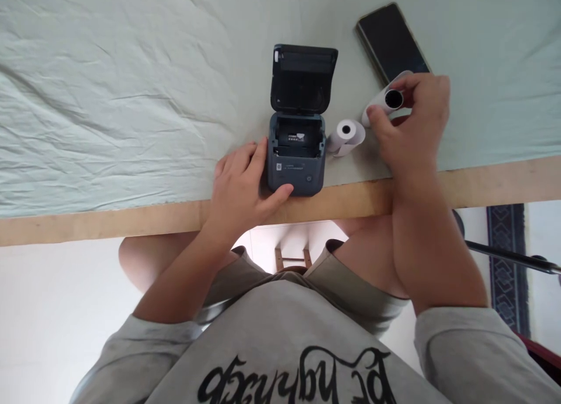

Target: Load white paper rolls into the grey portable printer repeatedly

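A dark blue-grey portable thermal printer (294, 173) sits near the table's front edge, its lid (302, 79) raised and its paper bay exposed. My left hand (239, 179) steadies it, fingers along the left side and thumb at the front corner. To the right of the printer, one small white paper roll (345, 136) stands on end with a loose flap of paper. Farther right, my right hand (412, 123) grips a second paper roll (377, 107), which has a dark hollow core, between thumb and fingers. The fingers behind that roll are partly hidden.
A dark smartphone (392, 44) lies at the back right, just beyond the held roll. Pale green cloth (131, 100) with wrinkles covers the table, and a wooden edge (109, 221) runs along its front. Below right are a black bar (508, 253) and a patterned mat (508, 275).
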Motion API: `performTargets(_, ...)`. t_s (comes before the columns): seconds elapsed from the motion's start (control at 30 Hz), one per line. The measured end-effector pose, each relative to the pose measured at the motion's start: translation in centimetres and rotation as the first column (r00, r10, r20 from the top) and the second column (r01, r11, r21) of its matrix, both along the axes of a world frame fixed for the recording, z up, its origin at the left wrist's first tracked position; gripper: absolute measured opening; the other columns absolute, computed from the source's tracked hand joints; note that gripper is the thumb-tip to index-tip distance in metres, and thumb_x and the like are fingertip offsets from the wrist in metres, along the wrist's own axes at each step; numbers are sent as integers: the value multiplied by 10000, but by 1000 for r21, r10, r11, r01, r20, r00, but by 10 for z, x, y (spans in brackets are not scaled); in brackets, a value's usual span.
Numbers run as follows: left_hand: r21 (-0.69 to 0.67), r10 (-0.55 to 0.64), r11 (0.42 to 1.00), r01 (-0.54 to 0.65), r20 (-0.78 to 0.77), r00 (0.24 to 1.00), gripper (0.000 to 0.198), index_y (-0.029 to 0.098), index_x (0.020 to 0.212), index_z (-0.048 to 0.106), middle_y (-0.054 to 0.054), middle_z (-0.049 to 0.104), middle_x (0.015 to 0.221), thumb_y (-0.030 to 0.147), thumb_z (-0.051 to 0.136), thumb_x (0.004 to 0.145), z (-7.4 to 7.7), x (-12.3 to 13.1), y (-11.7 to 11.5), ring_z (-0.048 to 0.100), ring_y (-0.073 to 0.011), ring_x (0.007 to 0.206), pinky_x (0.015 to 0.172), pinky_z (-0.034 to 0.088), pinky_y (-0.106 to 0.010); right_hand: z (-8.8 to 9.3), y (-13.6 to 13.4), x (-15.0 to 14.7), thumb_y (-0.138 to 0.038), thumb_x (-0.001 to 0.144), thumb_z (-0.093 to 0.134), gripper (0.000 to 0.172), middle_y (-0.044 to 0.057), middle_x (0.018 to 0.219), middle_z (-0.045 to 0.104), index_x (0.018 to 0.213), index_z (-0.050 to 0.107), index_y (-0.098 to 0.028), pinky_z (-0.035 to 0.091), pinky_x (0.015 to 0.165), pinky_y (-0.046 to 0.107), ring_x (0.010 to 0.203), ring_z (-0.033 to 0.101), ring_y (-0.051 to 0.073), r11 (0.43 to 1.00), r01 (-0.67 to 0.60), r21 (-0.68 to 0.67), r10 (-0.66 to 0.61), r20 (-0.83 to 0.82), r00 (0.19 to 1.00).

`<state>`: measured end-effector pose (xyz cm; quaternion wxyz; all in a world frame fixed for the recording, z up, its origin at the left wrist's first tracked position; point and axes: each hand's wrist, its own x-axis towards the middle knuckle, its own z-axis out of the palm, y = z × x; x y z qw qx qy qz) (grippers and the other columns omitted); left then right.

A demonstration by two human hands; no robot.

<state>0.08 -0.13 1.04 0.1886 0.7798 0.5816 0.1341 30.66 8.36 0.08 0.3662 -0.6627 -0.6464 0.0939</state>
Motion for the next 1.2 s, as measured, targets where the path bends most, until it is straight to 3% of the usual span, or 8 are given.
performTargets(0.1,0,5,1000,-5,-14,1000,896,80,1646,438,-238,575,1557,666,555,978,1,0,0,531,-433,1456,1223,393,-546,-2,-1,-2,-179,755,711,347,48,1124,622,1093,639,-208,542,678,311,1021,623,192,999,-31,-27,30,-22,999)
performTargets(0.27,3,8,1000,-8,-13,1000,886,98,1651,435,-232,582,1557,666,548,980,0,1,-1,535,-436,1451,1210,402,-555,-2,-6,-5,-10,720,555,494,44,1174,685,1148,660,-234,567,795,344,1042,657,191,996,-88,-19,88,2,996)
performTargets(0.43,0,13,1000,-13,21,1000,881,133,1647,446,-221,585,1557,671,575,962,0,0,0,530,-437,1459,1218,396,-565,0,-8,-9,-202,765,722,299,103,1112,652,1064,711,-220,548,721,381,1015,635,255,998,-59,23,59,-1,998)
performTargets(0.57,1,10,1000,-10,29,1000,853,157,1646,450,-206,595,1554,657,572,967,1,0,0,536,-426,1452,1222,394,-565,-1,-9,-11,-123,758,670,542,74,1160,716,1285,609,-235,579,808,372,969,669,213,994,-109,-17,108,-57,993)
performTargets(0.67,4,9,1000,-9,16,1000,877,108,1644,448,-229,588,1554,663,553,973,1,1,0,535,-435,1453,1220,398,-562,0,-9,-10,-32,721,588,594,62,1181,738,1271,601,-256,572,866,395,907,663,201,986,-139,-91,137,-29,990)
performTargets(0.83,11,1,1000,-1,5,1000,899,63,1637,453,-250,588,1544,675,526,982,1,0,0,542,-435,1448,1217,404,-549,2,-8,-7,-185,793,716,423,123,1225,650,1202,669,-280,577,869,461,1139,646,312,992,-97,-79,101,54,993)
performTargets(0.97,11,6,1000,-6,18,1000,880,97,1640,451,-237,591,1545,669,546,977,1,0,0,538,-439,1447,1217,406,-571,0,-9,-4,-152,847,655,567,76,1239,683,1374,552,-332,588,942,482,1119,689,282,986,-147,-83,143,-48,989)
performTargets(1.2,-4,20,1000,-20,19,1000,867,148,1645,451,-216,592,1556,675,565,966,2,1,-1,528,-439,1462,1216,405,-569,-6,-5,0,-136,794,660,538,128,1329,580,1304,609,-298,512,1066,566,1252,591,330,989,-122,-85,120,-21,993)
